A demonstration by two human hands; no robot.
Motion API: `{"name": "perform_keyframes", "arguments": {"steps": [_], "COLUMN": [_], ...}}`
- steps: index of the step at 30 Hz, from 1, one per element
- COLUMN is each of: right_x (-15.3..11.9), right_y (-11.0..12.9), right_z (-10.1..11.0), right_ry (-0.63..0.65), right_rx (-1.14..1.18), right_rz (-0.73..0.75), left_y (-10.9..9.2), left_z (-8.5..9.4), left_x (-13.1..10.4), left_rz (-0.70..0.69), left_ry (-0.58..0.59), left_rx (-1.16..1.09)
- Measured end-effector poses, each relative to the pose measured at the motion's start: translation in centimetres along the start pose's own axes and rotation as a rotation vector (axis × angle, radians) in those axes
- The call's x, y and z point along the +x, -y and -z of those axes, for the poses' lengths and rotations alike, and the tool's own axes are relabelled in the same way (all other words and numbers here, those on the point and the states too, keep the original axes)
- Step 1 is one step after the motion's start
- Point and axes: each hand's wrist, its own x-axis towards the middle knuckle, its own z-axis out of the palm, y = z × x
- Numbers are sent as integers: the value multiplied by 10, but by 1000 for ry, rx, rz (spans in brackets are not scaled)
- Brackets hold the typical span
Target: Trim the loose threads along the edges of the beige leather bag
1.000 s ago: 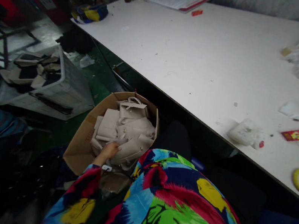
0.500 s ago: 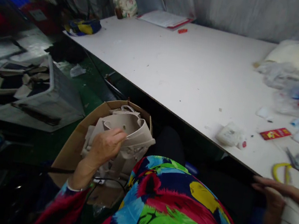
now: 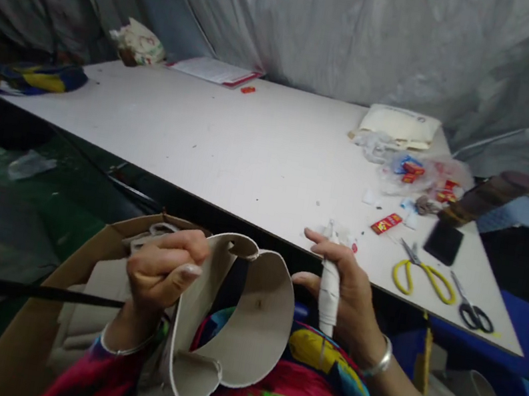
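Observation:
My left hand [image 3: 161,273] grips the edge of a curved beige leather bag piece [image 3: 242,329], held up over my lap in front of the table edge. My right hand [image 3: 343,292] is closed around a rolled white paper wad [image 3: 329,290], its fingers stretched toward the bag piece and not quite touching it. Below my left arm sits an open cardboard box [image 3: 40,323] with more beige pieces [image 3: 86,323] in it.
A large white table [image 3: 233,145] stretches ahead. Yellow scissors [image 3: 421,278], black scissors [image 3: 471,310], a black phone [image 3: 443,242], red packets [image 3: 386,223] and plastic bags [image 3: 415,172] lie at its right end. Papers [image 3: 212,70] and a bag [image 3: 135,42] sit at the far left.
My left hand lifted the beige piece out of the box up to my lap. My right hand came in holding the paper wad. My view swung up and right toward the table.

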Motion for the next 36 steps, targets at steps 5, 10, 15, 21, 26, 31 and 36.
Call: {"name": "perform_keyframes", "arguments": {"steps": [5,10,15,21,26,31,36], "right_x": [19,18,10,3,-3,-10,-20], "right_y": [11,7,-2,-5,-8,-13,-15], "right_z": [-10,-16,-10,-1,0,-2,-1], "right_ry": [169,125,132,130,59,-36,-51], "right_rx": [-4,-167,-116,8,124,198,171], "right_rz": [51,99,35,-116,-238,-356,-362], "left_y": [-12,-15,-8,-7,-12,-22,-18], "left_z": [-24,-48,-59,-65,-72,-81,-78], "left_x": [27,36,30,24,23,23,25], "left_rz": [32,89,157,237,268,237,273], "left_ry": [59,2,-32,-54,-12,15,141], "left_rx": [-270,-503,-599,-680,-705,-698,-807]}}
